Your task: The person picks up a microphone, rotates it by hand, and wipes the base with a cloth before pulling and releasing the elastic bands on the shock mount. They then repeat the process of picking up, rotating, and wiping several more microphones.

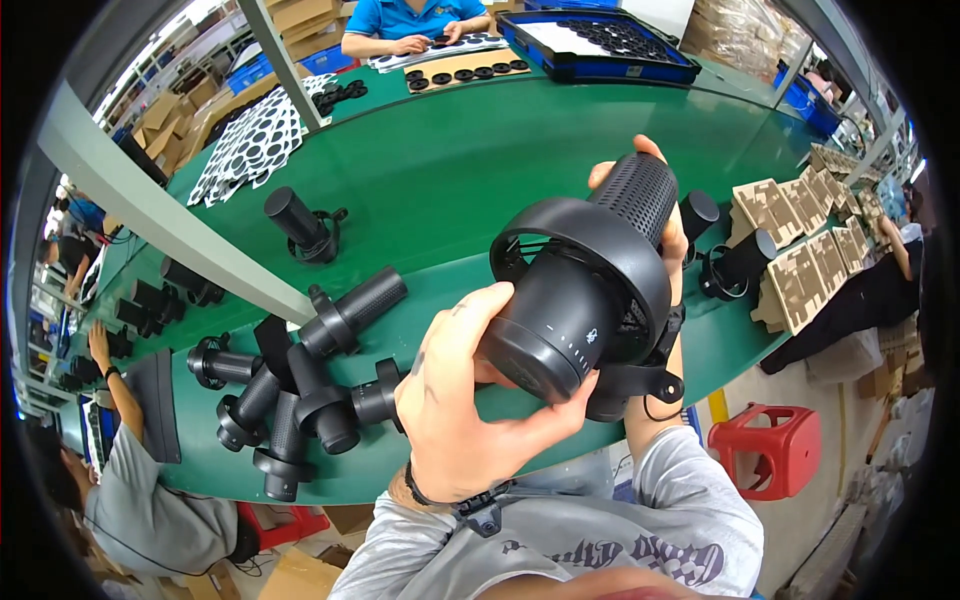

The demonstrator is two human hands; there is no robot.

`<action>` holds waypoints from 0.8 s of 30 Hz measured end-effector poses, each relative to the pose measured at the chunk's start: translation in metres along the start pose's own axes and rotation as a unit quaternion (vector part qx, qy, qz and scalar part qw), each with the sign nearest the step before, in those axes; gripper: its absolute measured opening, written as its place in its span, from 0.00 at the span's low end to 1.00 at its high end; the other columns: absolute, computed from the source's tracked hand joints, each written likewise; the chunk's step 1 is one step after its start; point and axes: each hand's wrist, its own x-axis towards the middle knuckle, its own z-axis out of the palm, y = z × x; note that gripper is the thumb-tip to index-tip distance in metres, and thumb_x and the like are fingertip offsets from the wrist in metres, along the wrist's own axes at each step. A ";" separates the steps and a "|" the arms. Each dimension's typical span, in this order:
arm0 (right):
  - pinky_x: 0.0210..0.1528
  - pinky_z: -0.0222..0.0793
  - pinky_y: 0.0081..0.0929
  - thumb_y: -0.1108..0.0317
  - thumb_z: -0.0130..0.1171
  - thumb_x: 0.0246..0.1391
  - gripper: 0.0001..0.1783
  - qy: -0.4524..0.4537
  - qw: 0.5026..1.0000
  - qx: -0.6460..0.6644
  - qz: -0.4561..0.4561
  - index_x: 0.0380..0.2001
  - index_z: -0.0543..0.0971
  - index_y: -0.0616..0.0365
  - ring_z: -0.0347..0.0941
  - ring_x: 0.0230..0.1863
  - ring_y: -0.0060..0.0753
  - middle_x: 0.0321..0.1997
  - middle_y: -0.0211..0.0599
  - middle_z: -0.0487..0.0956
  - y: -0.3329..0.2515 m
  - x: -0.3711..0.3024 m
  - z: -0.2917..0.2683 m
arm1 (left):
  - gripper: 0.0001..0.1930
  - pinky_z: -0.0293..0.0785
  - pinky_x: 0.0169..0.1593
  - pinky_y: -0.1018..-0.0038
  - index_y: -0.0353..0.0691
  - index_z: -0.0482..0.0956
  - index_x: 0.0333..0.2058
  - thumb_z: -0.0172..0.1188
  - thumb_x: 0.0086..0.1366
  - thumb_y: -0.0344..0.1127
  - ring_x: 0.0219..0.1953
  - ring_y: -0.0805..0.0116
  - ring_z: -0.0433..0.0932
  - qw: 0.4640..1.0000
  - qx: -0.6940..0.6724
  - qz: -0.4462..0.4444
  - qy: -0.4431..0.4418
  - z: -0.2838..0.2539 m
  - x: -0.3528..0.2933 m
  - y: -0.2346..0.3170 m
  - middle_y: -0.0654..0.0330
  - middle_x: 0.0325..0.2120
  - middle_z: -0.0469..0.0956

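Note:
A black microphone, with a perforated barrel and a wide shock-mount ring around its middle, is tilted in front of me above the bench. My left hand is closed around its lower end, with the thumb and fingers on either side of the rounded base. My right hand wraps the perforated end from behind; its fingertips show past the far edge and the rest is hidden. A bracket with a looped end hangs below the ring. Beside my left hand lies a heap of similar microphones.
More microphones stand farther off, one at the left and others at the right. Moulded cardboard trays line the right side. A grey post rises on the left. Across the green bench, a person handles black rings. A red stool stands right.

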 end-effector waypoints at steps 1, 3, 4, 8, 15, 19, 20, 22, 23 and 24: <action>0.38 0.81 0.29 0.50 0.69 0.44 0.51 0.041 0.999 -0.008 0.020 0.63 0.54 0.60 0.77 0.39 0.35 0.48 0.52 0.70 -0.001 -0.001 0.005 | 0.41 0.80 0.41 0.76 0.33 0.63 0.53 0.72 0.37 0.25 0.40 0.66 0.79 1.000 0.006 0.011 0.006 0.001 -0.001 -0.001 0.52 0.43 0.72; 0.37 0.81 0.28 0.48 0.69 0.44 0.51 0.034 0.999 -0.023 0.027 0.63 0.54 0.60 0.77 0.38 0.35 0.48 0.51 0.70 0.000 0.001 0.000 | 0.41 0.80 0.40 0.76 0.33 0.63 0.53 0.72 0.37 0.25 0.40 0.67 0.79 1.000 0.014 0.021 0.010 0.001 -0.002 -0.001 0.53 0.44 0.71; 0.37 0.81 0.27 0.47 0.68 0.45 0.51 0.027 0.998 -0.043 0.032 0.63 0.54 0.60 0.77 0.38 0.34 0.47 0.51 0.70 -0.002 0.000 -0.002 | 0.41 0.80 0.40 0.76 0.34 0.64 0.53 0.73 0.36 0.26 0.40 0.67 0.78 0.999 0.020 0.024 0.009 0.002 -0.002 0.000 0.53 0.44 0.70; 0.36 0.81 0.27 0.46 0.67 0.45 0.51 0.030 0.999 -0.031 0.033 0.64 0.53 0.61 0.78 0.38 0.33 0.47 0.50 0.71 -0.006 0.000 0.004 | 0.42 0.78 0.38 0.77 0.34 0.64 0.52 0.74 0.34 0.27 0.40 0.68 0.77 0.998 0.036 0.050 0.014 0.004 -0.005 -0.001 0.54 0.44 0.70; 0.31 0.80 0.22 0.44 0.64 0.48 0.51 0.031 0.998 -0.024 0.039 0.64 0.52 0.61 0.78 0.33 0.31 0.45 0.50 0.71 -0.003 -0.002 0.002 | 0.38 0.79 0.29 0.75 0.38 0.74 0.49 0.74 0.31 0.29 0.32 0.63 0.79 0.994 0.061 0.086 0.029 0.003 -0.002 0.006 0.54 0.36 0.74; 0.42 0.78 0.32 0.52 0.71 0.43 0.51 0.037 0.995 0.079 0.051 0.63 0.57 0.67 0.78 0.40 0.37 0.43 0.50 0.76 -0.005 -0.003 0.004 | 0.34 0.79 0.28 0.78 0.43 0.80 0.45 0.73 0.30 0.26 0.32 0.66 0.79 0.994 0.065 0.088 0.000 0.000 -0.004 0.010 0.54 0.40 0.70; 0.42 0.78 0.32 0.52 0.71 0.43 0.51 0.037 0.995 0.079 0.051 0.63 0.57 0.67 0.78 0.40 0.37 0.43 0.50 0.76 -0.005 -0.003 0.004 | 0.33 0.79 0.28 0.79 0.44 0.81 0.44 0.73 0.30 0.25 0.32 0.67 0.79 0.993 0.073 0.096 -0.009 -0.001 -0.004 0.012 0.54 0.41 0.69; 0.42 0.78 0.31 0.51 0.70 0.44 0.51 0.016 0.996 0.068 0.049 0.63 0.56 0.67 0.78 0.40 0.35 0.43 0.49 0.76 -0.004 -0.002 0.002 | 0.33 0.79 0.27 0.81 0.46 0.82 0.44 0.72 0.31 0.24 0.34 0.66 0.78 0.994 0.069 0.081 -0.022 -0.002 -0.006 0.012 0.54 0.43 0.68; 0.42 0.78 0.31 0.51 0.70 0.44 0.51 0.016 0.996 0.068 0.051 0.63 0.56 0.67 0.78 0.40 0.35 0.43 0.49 0.76 -0.003 -0.002 0.003 | 0.32 0.78 0.26 0.82 0.48 0.82 0.44 0.71 0.32 0.24 0.35 0.65 0.78 0.995 0.053 0.083 -0.012 -0.001 -0.009 0.010 0.55 0.43 0.68; 0.42 0.78 0.31 0.51 0.70 0.44 0.51 0.026 0.996 0.062 0.052 0.63 0.56 0.66 0.78 0.40 0.35 0.43 0.48 0.76 -0.003 -0.002 0.005 | 0.32 0.76 0.25 0.82 0.51 0.83 0.44 0.70 0.33 0.23 0.37 0.65 0.77 0.996 0.038 0.085 -0.001 -0.001 -0.010 0.008 0.56 0.44 0.67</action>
